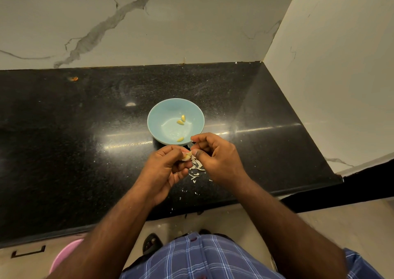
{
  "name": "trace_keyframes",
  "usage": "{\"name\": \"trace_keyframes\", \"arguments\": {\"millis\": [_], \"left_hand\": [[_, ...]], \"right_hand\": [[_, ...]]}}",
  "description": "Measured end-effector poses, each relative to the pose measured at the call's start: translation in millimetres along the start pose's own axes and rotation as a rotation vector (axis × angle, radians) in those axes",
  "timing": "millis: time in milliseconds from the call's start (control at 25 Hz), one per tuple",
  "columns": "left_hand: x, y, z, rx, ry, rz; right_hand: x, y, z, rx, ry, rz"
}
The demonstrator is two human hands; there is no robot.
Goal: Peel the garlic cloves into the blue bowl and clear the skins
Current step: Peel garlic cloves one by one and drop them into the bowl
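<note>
Head view: your left hand (pixel 168 167) grips a partly skinned clove (pixel 187 156) just in front of the bowl (pixel 156 110). Your right hand (pixel 215 157) pinches at its skin, thumb against the clove. Three peeled cloves (pixel 180 122) lie inside the bowl. Loose skins (pixel 197 167) litter the counter (pixel 64 129) below your hands, in front of the bowl, down to the counter edge. Assessment: peeling is under way; clearing the skins is not begun.
</note>
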State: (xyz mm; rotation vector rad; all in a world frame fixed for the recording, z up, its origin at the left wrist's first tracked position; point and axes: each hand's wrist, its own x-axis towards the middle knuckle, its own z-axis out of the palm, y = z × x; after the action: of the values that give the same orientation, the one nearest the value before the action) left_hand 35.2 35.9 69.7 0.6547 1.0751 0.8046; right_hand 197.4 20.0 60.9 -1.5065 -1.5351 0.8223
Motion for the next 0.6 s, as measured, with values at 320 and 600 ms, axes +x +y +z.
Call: {"name": "trace_keyframes", "arguments": {"millis": [320, 600], "left_hand": [[-1.0, 3.7, 2.2, -0.02, 0.015, 0.033], [-0.5, 0.0, -1.1, 0.053, 0.02, 0.055]], "right_hand": [[1.0, -0.3, -1.6, 0.201, -0.094, 0.117], [4.4, 1.5, -4.7, 0.208, -0.136, 0.168]]}}
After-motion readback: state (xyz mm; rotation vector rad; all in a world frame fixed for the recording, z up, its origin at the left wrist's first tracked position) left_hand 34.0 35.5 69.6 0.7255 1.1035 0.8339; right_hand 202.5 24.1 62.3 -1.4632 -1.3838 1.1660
